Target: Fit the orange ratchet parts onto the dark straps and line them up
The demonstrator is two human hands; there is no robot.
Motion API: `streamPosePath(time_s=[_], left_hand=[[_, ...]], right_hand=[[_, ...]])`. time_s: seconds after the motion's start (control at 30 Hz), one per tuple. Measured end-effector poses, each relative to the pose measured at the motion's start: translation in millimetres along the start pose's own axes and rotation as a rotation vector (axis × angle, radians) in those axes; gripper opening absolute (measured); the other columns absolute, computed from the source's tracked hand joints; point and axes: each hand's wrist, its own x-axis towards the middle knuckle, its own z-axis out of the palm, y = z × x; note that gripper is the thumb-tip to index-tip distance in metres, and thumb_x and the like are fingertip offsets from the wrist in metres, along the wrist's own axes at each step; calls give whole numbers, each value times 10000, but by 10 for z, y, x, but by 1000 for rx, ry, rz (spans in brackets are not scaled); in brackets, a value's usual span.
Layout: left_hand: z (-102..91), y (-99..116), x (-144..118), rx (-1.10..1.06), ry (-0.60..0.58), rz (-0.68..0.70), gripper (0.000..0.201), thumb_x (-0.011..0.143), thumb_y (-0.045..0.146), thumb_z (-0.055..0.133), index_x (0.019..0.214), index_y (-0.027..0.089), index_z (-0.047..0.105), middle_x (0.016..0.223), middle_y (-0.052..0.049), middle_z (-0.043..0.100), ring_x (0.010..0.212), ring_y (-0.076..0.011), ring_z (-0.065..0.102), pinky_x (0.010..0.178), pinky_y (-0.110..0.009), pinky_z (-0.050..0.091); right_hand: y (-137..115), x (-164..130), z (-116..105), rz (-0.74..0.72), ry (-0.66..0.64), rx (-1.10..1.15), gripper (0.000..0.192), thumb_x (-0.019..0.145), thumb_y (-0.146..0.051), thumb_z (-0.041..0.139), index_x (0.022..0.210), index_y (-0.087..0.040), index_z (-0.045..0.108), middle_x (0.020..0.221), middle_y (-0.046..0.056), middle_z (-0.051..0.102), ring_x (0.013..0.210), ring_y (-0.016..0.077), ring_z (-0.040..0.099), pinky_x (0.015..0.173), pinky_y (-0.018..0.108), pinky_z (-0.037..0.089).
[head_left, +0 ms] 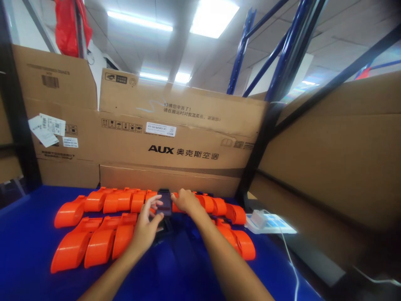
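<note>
A dark phone (164,202) stands upright on a small stand at the middle of the blue table (28,234). My left hand (147,223) is at its lower left with the thumb touching the screen. On the phone's right edge rests my right hand (184,200), fingers curled around its top. Whether that hand grips it firmly I cannot tell. Orange plastic parts (97,242) lie in two rows to the left and right of the phone.
Large cardboard boxes (175,138) wall off the back and the right side (338,167). A white power strip (266,221) with a cable (290,259) lies at the right. Blue rack posts (282,62) rise behind.
</note>
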Motion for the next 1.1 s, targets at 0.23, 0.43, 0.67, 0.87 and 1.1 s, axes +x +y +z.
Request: streamPosePath(time_s=[0.23, 0.43, 0.67, 0.87, 1.1], left_hand=[[3, 24, -33, 1, 0, -12, 480, 763, 258, 648, 1240, 273, 598, 1126, -54, 618, 800, -175, 546, 814, -340, 479], [21, 54, -57, -27, -13, -43, 459, 769, 261, 643, 1226, 269, 606, 1123, -54, 614, 759, -159, 548, 785, -337, 501], [23, 113, -82, -73, -24, -104, 437, 800, 366, 668, 1222, 266, 611, 1144, -64, 620, 830, -186, 586, 774, -335, 506], [21, 109, -91, -99, -51, -149, 483, 815, 490, 660, 1232, 252, 605, 1150, -74, 615, 841, -193, 593, 748, -328, 511], [40, 77, -83, -45, -53, -63, 441, 808, 475, 676, 1185, 249, 637, 1062, -65, 648, 896, -213, 606, 825, -355, 496]], right_hand=[[58, -27, 98, -14, 9, -47, 522, 932, -528, 483, 1143, -93, 677, 1131, 244, 690, 1072, 341, 651, 843, 368, 476], [280, -49, -131, -47, 20, -115, 420, 959, -307, 419, 1330, -160, 548, 1222, 200, 650, 1103, 323, 620, 858, 393, 441], [542, -127, -218, -155, -107, -261, 668, 665, -205, 727, 1312, -225, 562, 1355, 157, 556, 1270, 388, 431, 1012, 516, 294], [588, -174, -173, -214, -149, -307, 458, 730, -279, 711, 1179, -248, 627, 1220, 134, 643, 1208, 354, 476, 1007, 496, 272], [630, -240, -297, -253, -104, -330, 553, 697, -200, 718, 1234, -216, 588, 1203, 140, 658, 1214, 361, 458, 1027, 515, 238]])
